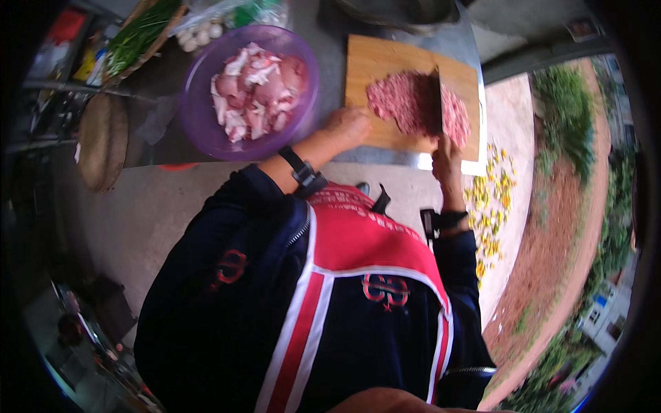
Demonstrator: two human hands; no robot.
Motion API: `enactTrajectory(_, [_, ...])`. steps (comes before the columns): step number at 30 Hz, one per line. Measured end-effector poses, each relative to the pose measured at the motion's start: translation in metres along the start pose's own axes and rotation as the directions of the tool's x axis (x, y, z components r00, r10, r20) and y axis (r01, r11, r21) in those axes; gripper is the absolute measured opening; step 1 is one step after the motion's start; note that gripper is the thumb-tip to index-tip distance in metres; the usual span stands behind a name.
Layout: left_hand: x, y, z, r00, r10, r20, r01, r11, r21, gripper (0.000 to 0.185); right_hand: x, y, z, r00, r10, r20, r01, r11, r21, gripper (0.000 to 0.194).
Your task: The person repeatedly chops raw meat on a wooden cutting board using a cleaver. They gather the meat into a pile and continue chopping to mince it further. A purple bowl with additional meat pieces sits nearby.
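Note:
My right hand grips the handle of a cleaver, whose blade stands edge down in a spread mound of minced raw meat. The mince lies on a wooden cutting board, with some on each side of the blade. My left hand rests at the board's left edge, its fingers curled; whether it presses on or grips the board is unclear. Left of that hand stands a purple plastic bowl of raw meat pieces.
A dark metal pan sits behind the board. Eggs, a plastic bag and green stalks in a basket are at the back left. A round wooden block stands at the far left of the metal table.

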State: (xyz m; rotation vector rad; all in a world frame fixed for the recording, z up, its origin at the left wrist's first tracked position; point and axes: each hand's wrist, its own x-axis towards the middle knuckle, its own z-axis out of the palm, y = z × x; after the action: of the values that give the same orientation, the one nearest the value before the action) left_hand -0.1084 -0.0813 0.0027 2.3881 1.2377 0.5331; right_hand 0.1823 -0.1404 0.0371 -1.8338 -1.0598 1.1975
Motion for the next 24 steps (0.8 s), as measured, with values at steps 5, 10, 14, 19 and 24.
enactTrajectory(5, [-0.002, -0.014, 0.021, 0.991, 0.069, -0.118, -0.076, 0.995, -0.057, 0.018, 0.005, 0.007, -0.003, 0.936, -0.240, -0.257, 0.331, 0.849, 0.412, 0.027])
enactTrajectory(10, [-0.001, -0.031, 0.045, 0.996, 0.085, -0.027, -0.088, 0.981, -0.175, 0.018, 0.001, 0.001, 0.001, 0.983, -0.177, -0.048, 0.175, 0.983, -0.048, 0.033])
enactTrajectory(14, [0.001, -0.033, 0.047, 0.997, 0.055, -0.059, -0.068, 0.968, -0.240, 0.018, -0.005, -0.017, -0.002, 0.963, -0.174, -0.207, 0.242, 0.896, 0.373, 0.031])
enactTrajectory(19, [-0.002, -0.017, 0.037, 0.999, 0.012, -0.030, -0.013, 1.000, -0.028, 0.018, -0.011, -0.025, 0.008, 0.978, -0.046, -0.205, 0.068, 0.992, 0.106, 0.038])
enactTrajectory(24, [0.005, -0.028, 0.048, 0.990, 0.108, 0.090, -0.119, 0.985, 0.123, 0.019, -0.017, -0.028, -0.002, 0.986, -0.039, -0.160, 0.079, 0.965, 0.249, 0.031])
